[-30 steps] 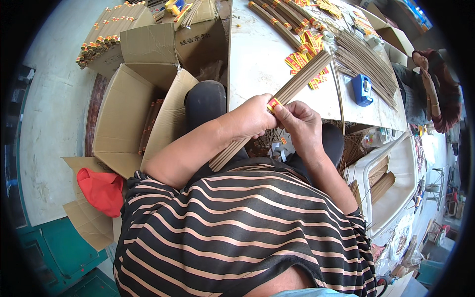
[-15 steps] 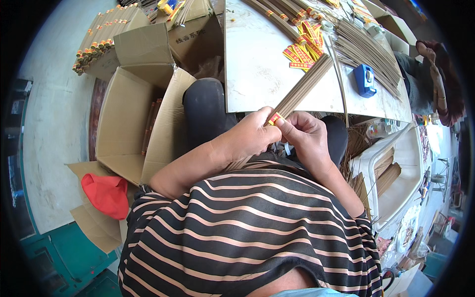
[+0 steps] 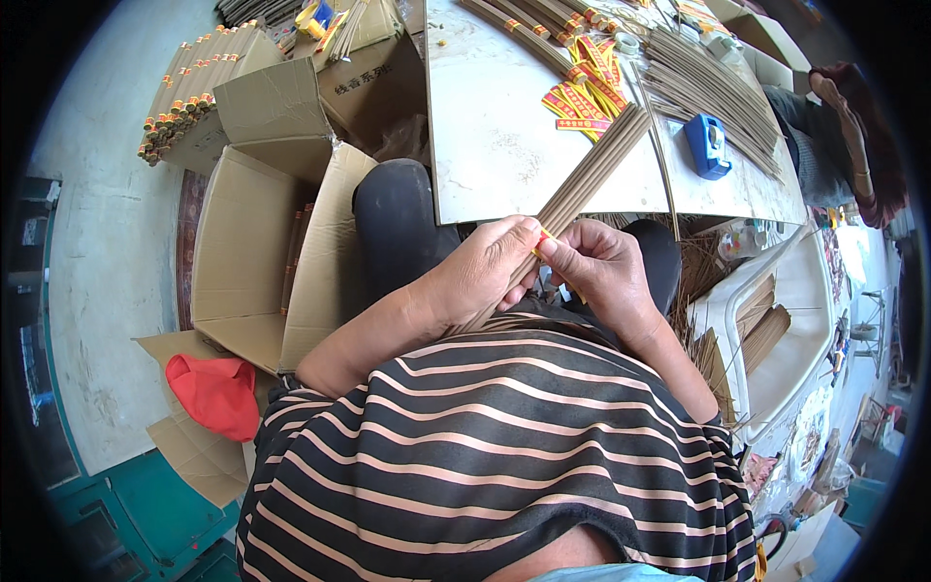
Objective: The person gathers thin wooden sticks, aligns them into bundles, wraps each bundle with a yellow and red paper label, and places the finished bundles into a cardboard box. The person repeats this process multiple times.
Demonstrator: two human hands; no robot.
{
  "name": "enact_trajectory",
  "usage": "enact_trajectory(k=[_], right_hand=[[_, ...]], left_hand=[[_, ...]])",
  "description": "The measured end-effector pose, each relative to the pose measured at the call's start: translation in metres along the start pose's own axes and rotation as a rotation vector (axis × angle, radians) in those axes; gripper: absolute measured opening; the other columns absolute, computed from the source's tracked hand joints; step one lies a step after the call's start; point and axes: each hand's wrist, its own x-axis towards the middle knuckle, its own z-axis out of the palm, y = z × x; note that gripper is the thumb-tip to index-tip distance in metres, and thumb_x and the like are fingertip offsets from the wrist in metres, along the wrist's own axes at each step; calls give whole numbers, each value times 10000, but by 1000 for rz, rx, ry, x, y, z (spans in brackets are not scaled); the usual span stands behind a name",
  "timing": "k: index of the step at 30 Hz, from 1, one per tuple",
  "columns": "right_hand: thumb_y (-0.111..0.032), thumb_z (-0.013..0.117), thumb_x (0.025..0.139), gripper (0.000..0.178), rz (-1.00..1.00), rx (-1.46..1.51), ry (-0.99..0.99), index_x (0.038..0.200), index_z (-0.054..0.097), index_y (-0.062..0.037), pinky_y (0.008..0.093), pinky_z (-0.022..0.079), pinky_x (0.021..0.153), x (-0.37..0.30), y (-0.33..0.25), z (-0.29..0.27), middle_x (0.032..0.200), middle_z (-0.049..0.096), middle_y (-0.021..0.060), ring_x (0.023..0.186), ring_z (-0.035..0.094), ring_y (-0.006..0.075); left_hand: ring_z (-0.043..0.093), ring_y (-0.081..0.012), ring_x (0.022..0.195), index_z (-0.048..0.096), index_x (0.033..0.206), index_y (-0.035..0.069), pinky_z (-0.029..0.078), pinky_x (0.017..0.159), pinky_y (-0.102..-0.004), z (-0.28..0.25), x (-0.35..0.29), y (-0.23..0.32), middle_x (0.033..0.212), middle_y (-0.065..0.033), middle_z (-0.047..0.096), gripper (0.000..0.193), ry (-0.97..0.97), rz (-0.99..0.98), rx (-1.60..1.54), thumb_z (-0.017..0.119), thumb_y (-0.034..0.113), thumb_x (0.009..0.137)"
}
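A bundle of thin brown incense sticks point(image 3: 593, 167) slants across my lap, its far end over the table's near edge. My left hand point(image 3: 490, 257) is closed round its lower part, the thumb lying near a red-and-yellow paper band point(image 3: 541, 242). Pinched at that band are the thumb and fingers of my right hand point(image 3: 599, 264), on the bundle's right side. The lower end of the sticks passes beneath my left wrist toward my striped shirt. My fingers hide most of the band.
On the white table point(image 3: 485, 116) are loose paper bands point(image 3: 587, 97), a blue tape dispenser point(image 3: 708, 145) and loose sticks point(image 3: 713, 92). An open carton point(image 3: 247, 252) stands left, beside a red cloth point(image 3: 211, 393). A white tub point(image 3: 790, 359) holds sticks at right. Another person sits far right.
My left thumb has moved up onto the bundle by the band, and less of the band's face shows. The right hand still pinches there. The whole view has shifted slightly.
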Motion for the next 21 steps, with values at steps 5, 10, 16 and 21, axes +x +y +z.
enact_trajectory(k=[5,10,16,21], right_hand=[[-204,651,839,224,53,-30,-32,756,576,-10,180,391,480,-2,-7,-4,625,534,-11,548,466,46],[-202,654,836,224,86,-57,-47,749,573,-12,181,380,467,-3,-14,-4,619,527,-13,536,457,45],[-198,665,826,225,50,-31,-32,743,574,-9,181,374,462,1,-6,-4,605,521,-11,531,453,46],[-190,696,797,240,-44,69,-9,727,537,-25,183,387,487,8,8,-4,658,530,1,564,467,57]], left_hand=[[431,-43,517,444,1004,31,386,459,-155,1,-1,0,687,-21,468,357,-16,-12,-81,273,344,986],[432,-42,514,439,1016,26,394,460,-153,0,-2,-1,693,-23,473,362,-29,-28,-144,271,345,986],[431,-42,510,441,1017,26,394,456,-151,-1,-2,-2,692,-23,472,361,-24,-24,-133,280,347,985],[430,-51,515,461,948,46,366,449,-161,2,-4,2,686,-17,464,379,44,-3,-49,280,377,981]])
